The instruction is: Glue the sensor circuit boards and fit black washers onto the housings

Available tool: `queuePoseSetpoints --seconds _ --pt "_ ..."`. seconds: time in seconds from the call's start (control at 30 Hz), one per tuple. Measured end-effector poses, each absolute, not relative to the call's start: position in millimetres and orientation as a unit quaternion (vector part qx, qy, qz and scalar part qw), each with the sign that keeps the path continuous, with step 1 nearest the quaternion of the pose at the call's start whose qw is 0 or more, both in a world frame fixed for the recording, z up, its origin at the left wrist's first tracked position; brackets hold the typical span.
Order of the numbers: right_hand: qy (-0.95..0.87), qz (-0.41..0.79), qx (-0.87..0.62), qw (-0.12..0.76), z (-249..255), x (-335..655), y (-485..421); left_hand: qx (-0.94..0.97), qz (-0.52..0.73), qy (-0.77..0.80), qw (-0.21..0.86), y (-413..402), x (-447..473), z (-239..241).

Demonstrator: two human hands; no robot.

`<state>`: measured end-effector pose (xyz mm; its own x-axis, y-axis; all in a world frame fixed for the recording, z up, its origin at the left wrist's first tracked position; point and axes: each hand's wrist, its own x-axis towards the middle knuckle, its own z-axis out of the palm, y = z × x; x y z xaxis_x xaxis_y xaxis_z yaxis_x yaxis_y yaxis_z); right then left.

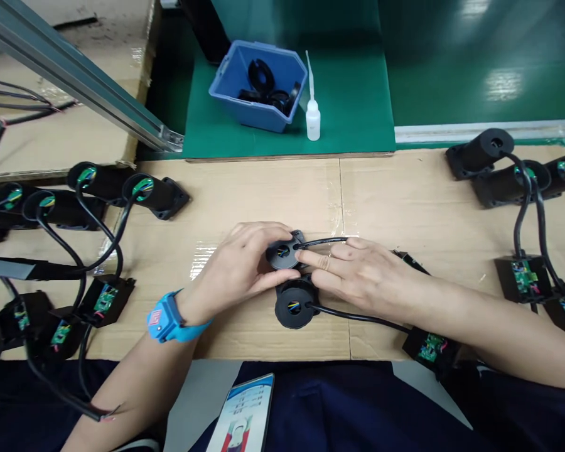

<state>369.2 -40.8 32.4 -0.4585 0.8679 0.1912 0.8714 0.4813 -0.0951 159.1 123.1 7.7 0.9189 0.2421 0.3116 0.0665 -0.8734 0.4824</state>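
Near the middle of the frame, the left hand [247, 260] curls its thumb and fingers around the upper black housing [281, 256], pinching its rim from both sides. The right hand [355, 270] reaches in from the right, its forefinger extended to the round cap beside the cable entry; whether its other fingers grip anything, I cannot tell. A black cable [322, 241] leaves the cap and runs right, passing out of sight at the right hand.

Just below, a lower black housing [295, 311] lies on the cardboard-covered table [263, 188], its lead [358, 315] running right to a small box [430, 348] with a green circuit board, partly under the right forearm. A blue wrist strap [179, 320] circles the left wrist.

Black cylinders [157, 196] wired to open boxes [106, 301] cluster at the left of the frame; similar cylinders [487, 150] and boxes [522, 279] stand at the right. At upper centre, a blue bin [258, 119] holding black rings [260, 76] sits on a green surface [353, 94], with a white bottle [313, 122] just right of it. A printed card [245, 414] hangs at bottom centre.
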Motion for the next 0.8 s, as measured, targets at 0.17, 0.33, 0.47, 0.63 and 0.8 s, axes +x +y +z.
queuePoseSetpoints --seconds 0.17,0.33,0.47,0.63,0.8 --pt "-0.842 -0.004 -0.5 0.203 28.7 376.9 -35.4 0.901 0.177 0.091 0.385 128.8 160.9 -10.5" --pt "-0.741 -0.024 -0.594 0.312 19.7 388.5 -24.4 0.8 0.167 0.127 0.562 122.6 159.1 -14.8" --pt "-0.73 0.029 -0.612 0.302 23.5 389.7 -20.5 0.725 0.136 0.12 0.664 120.6 161.3 -5.5" --pt "-0.719 0.019 -0.611 0.33 30.0 384.7 -21.6 0.651 0.123 0.109 0.741 115.6 160.4 -3.7" --pt "-0.708 0.019 -0.615 0.346 29.5 383.8 -22.6 0.615 0.122 0.117 0.771 109.2 159.3 -1.6"
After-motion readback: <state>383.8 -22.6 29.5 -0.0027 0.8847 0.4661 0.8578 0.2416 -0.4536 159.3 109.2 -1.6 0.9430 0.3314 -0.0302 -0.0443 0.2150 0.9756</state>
